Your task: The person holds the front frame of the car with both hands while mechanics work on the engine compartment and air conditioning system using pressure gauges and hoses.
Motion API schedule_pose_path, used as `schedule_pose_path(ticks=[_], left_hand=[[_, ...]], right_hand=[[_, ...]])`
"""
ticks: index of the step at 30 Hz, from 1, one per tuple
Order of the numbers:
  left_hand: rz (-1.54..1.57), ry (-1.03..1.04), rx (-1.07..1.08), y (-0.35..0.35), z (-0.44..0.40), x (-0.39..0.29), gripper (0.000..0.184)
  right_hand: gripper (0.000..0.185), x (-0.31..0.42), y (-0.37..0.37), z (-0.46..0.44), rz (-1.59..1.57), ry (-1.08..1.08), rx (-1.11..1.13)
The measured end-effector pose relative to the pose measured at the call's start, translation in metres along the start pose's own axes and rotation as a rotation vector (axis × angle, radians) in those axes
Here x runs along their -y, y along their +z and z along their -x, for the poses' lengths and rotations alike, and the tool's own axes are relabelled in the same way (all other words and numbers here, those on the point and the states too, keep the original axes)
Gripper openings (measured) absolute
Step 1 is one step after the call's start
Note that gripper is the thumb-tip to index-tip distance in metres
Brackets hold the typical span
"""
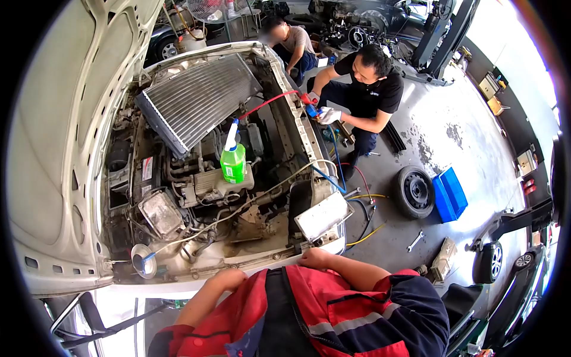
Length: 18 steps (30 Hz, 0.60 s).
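My left hand is near the car's fender, partly against my red jacket, and its fingers do not show clearly. My right hand looks curled at the body edge just below a white box-shaped part; whatever it may hold is hidden. In front of both hands lies the open engine bay. A green spray bottle with a white and blue head stands on the engine. Behind it a finned radiator lies tilted across the bay. A pale hose crosses the bay to a round white part.
The raised hood fills the left side. Across the front crossmember, a gloved person handles a blue and red tool on a red hose. Another person crouches behind. A wheel, blue bin and wrench are on the floor.
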<state>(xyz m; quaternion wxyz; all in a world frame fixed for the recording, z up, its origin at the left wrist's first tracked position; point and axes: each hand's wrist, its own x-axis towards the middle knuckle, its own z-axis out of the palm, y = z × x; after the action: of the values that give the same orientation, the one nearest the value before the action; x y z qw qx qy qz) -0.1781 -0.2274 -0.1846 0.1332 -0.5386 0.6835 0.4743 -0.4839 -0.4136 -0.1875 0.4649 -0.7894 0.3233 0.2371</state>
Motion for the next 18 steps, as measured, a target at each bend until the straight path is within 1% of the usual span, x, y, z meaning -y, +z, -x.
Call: schedule_pose_path(ticks=[2,3,6,9,12,15,18], left_hand=[[0.014,-0.015,0.024,-0.004,0.002,-0.005,0.021],[0.02,-0.022,0.035,-0.008,0.005,-0.01,0.02],[0.155,-0.21,0.12,-0.027,0.009,-0.028,0.024],[0.309,-0.281,0.146,-0.009,-0.003,-0.008,0.027],[0.108,-0.051,0.027,0.002,-0.004,0.003,0.024],[0.094,-0.063,0.052,0.001,-0.005,0.004,0.02],[0.208,-0.113,0.066,0.003,-0.006,0.006,0.021]], right_hand=[[0.049,-0.015,0.011,-0.012,0.017,-0.047,-0.031],[0.049,-0.011,0.009,-0.009,0.004,-0.028,-0.004],[0.049,-0.002,-0.001,-0.002,-0.023,0.013,0.036],[0.048,-0.001,-0.001,-0.002,-0.029,0.013,0.026],[0.047,-0.002,-0.002,-0.003,-0.036,0.006,0.031],[0.046,0.0,-0.004,-0.001,-0.07,0.039,0.063],[0.045,-0.009,0.001,-0.008,-0.09,0.027,0.057]])
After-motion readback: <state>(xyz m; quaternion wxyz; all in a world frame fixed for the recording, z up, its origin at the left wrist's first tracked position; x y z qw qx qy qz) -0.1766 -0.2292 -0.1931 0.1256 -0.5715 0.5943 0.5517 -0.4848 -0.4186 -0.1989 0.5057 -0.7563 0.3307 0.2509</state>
